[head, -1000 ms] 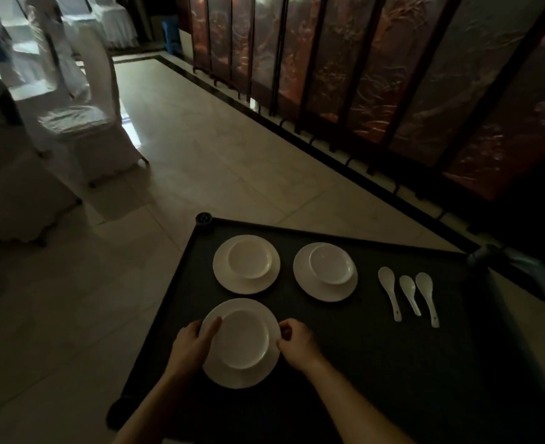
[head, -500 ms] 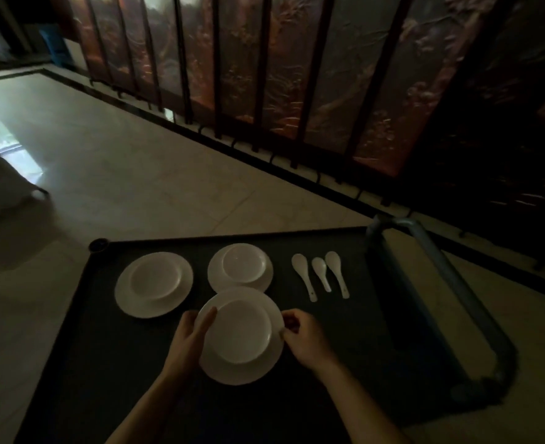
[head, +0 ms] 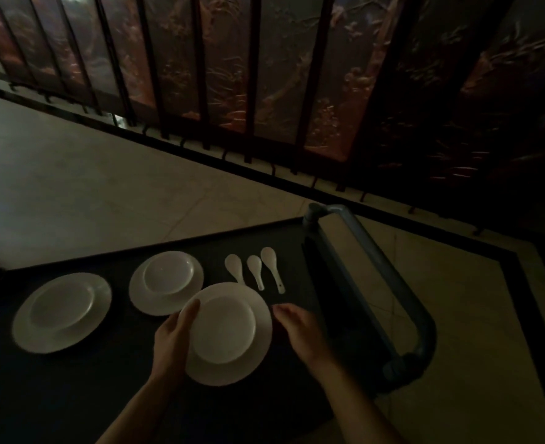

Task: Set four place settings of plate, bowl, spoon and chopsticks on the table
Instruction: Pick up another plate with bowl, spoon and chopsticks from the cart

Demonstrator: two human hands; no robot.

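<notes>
On the dark cart (head: 72, 395) the left plate (head: 56, 342) holds the left bowl (head: 61, 304) and the middle plate (head: 149, 304) holds the middle bowl (head: 168, 274); both sets sit flat and look safe.

The left hand (head: 173, 338) holds the near plate (head: 232, 374) by its left rim; the thumb is on top and the other fingers are hidden under it; the near bowl (head: 223, 330) sits loose in that plate. The plate looks lifted to us, since it covers the edge of the middle plate and the handle of one of the spoons (head: 256, 271). If it tips, we think the bowl could slide off and break; if it dips, it could knock the middle plate or push the spoons.

The right hand (head: 300, 325) is just beside the right rim with its fingers loosely bent; it is too dark to tell if they touch it. With one hand doing the holding, the plate could sag to the right.

Now the room to move. The left plate is near the left edge of the cart, with bare floor (head: 136, 187) past it; the near part of the cart is free, so the plate can come toward us. On the right the grey handle (head: 383, 267) stands up, so we would need to lift over it; far off, the tall screen (head: 264, 75) shuts the way.

We see three spoons and no chopsticks.
</notes>
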